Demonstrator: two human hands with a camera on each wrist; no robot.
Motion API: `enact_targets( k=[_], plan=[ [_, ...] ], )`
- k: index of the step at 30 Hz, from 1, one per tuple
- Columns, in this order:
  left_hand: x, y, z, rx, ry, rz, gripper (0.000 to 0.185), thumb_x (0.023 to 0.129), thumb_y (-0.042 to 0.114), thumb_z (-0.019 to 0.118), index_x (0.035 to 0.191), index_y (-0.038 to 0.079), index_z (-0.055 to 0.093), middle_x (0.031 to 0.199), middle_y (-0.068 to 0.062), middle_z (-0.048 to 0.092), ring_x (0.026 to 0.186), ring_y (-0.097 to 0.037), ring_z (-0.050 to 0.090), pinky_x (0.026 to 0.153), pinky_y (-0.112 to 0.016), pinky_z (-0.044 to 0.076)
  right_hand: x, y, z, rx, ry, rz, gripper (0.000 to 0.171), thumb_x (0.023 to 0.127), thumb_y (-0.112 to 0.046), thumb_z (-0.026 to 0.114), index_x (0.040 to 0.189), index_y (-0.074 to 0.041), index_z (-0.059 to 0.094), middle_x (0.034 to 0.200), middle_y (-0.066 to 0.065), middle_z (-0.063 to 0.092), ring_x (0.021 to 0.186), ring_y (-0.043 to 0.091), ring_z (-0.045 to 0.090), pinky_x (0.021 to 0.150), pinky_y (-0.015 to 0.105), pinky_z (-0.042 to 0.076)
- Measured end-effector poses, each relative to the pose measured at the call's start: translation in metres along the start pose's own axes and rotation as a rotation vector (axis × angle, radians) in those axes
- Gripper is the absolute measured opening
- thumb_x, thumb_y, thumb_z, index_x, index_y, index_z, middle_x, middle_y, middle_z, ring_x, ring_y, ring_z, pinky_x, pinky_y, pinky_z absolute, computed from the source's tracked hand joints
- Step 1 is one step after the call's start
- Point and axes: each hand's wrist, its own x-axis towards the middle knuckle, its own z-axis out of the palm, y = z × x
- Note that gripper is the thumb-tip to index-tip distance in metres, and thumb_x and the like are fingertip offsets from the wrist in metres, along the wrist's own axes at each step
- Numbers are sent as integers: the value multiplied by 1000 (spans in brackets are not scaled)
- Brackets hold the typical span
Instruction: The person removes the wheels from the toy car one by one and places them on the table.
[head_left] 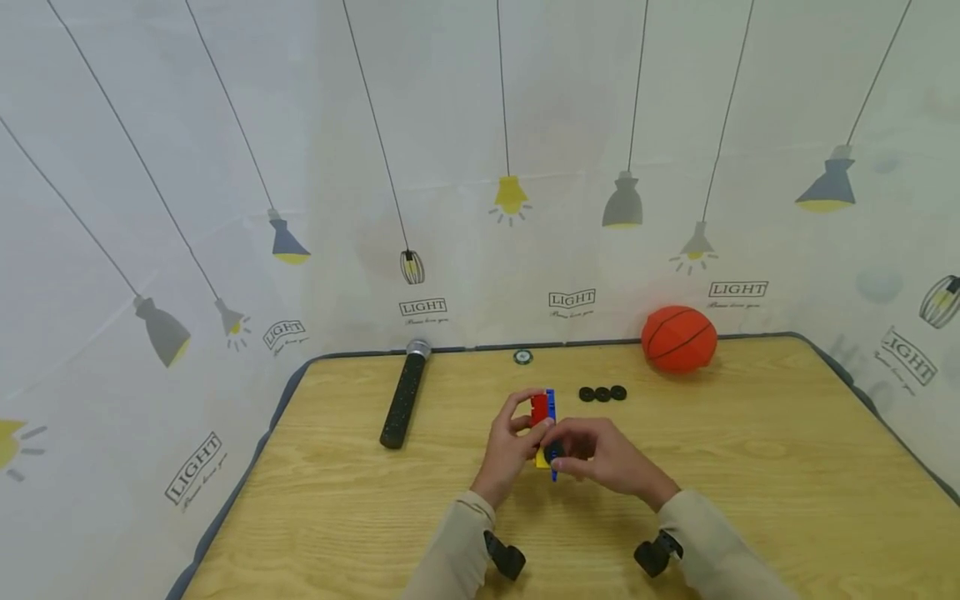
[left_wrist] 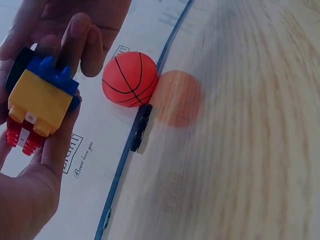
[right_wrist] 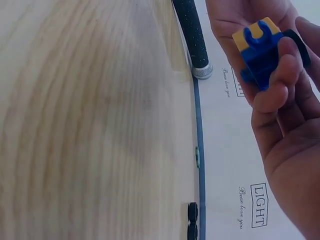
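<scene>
Two hands met at mid-surface, both gripping one small toy block assembly w/ red, blue & yellow pieces, held just above the wooden surface. The left hand curled round its left side, fingers over the red part at the far end; the right hand pinched the near, lower end from the right, where a black wheel sat on the blue strip. In the left wrist view the assembly showed yellow body, blue top, red pegs underneath, a black wheel at the edge, w/ fingers of both hands pressed against it. In the right wrist view a thumb lay across the blue piece. Behind the hands, well apart: three black wheels in a row, an orange basketball near the far edge, a black microphone lying to the left, & a small round green disc at the back edge. A curtain w/ lamp prints surrounded the surface.
</scene>
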Motion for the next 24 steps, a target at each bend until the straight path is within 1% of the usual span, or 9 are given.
enact_targets(
  k=[4, 7, 10, 11, 14, 17, 19, 24],
  plan=[
    [0, 0, 0, -22, -18, -21, 43, 98, 24, 67, 138, 27, 53, 107, -10, 70, 88, -12, 67, 71, -24, 59, 1, 1, 4, 28, -28, -7, 18, 95, -16, 69, 112, -10, 69, 84, 10, 65, 60, 6, 55, 50, 26, 51],
    [0, -1, -1, -37, -25, -32, 42, 97, 23, 68, 136, 24, 53, 105, -9, 69, 86, -12, 68, 70, -24, 60, 1, 0, 7, 27, -60, 4, 16, 97, -16, 66, 112, -11, 70, 79, 6, 64, 57, 6, 54, 47, 25, 47],
    [-1, -1, -2, -43, -31, -26, 42, 96, 22, 69, 135, 22, 53, 104, -10, 69, 85, -12, 68, 70, -24, 60, 1, -2, 8, 14, -85, 18, 18, 98, -16, 65, 113, -9, 70, 77, 4, 63, 56, 7, 55, 47, 23, 46],
    [-1, -1, -2, -41, -33, -23, 42, 96, 22, 69, 135, 22, 53, 104, -10, 69, 85, -12, 68, 70, -25, 60, 1, -2, 9, 13, -89, 18, 18, 98, -16, 64, 113, -7, 70, 77, 6, 63, 56, 7, 55, 48, 24, 47],
    [-1, -1, -3, -32, -41, -11, 43, 96, 23, 69, 135, 22, 53, 105, -11, 70, 86, -12, 69, 71, -26, 60, 2, -3, 11, 24, -97, 12, 22, 100, -15, 61, 114, -1, 69, 83, 17, 65, 56, 7, 56, 51, 28, 51],
    [-2, -1, -4, -27, -42, -7, 42, 96, 22, 68, 135, 22, 53, 105, -12, 70, 86, -13, 69, 71, -27, 61, 3, -3, 13, 33, -94, 13, 24, 101, -17, 60, 113, 2, 69, 88, 25, 65, 57, 6, 56, 54, 34, 54],
    [-2, -2, -5, -20, -39, -7, 41, 96, 21, 68, 135, 22, 53, 105, -13, 70, 85, -13, 69, 70, -27, 61, 3, -3, 14, 25, -90, 27, 23, 100, -18, 62, 111, 0, 69, 87, 21, 65, 58, 5, 56, 55, 36, 54],
    [-2, -4, -6, 28, -21, -19, 41, 95, 22, 70, 134, 22, 54, 102, -14, 71, 78, -14, 68, 63, -27, 60, 3, -3, 17, 5, -75, 68, 15, 99, -21, 65, 106, -9, 70, 86, 6, 65, 58, 5, 57, 57, 37, 55]
  ],
)
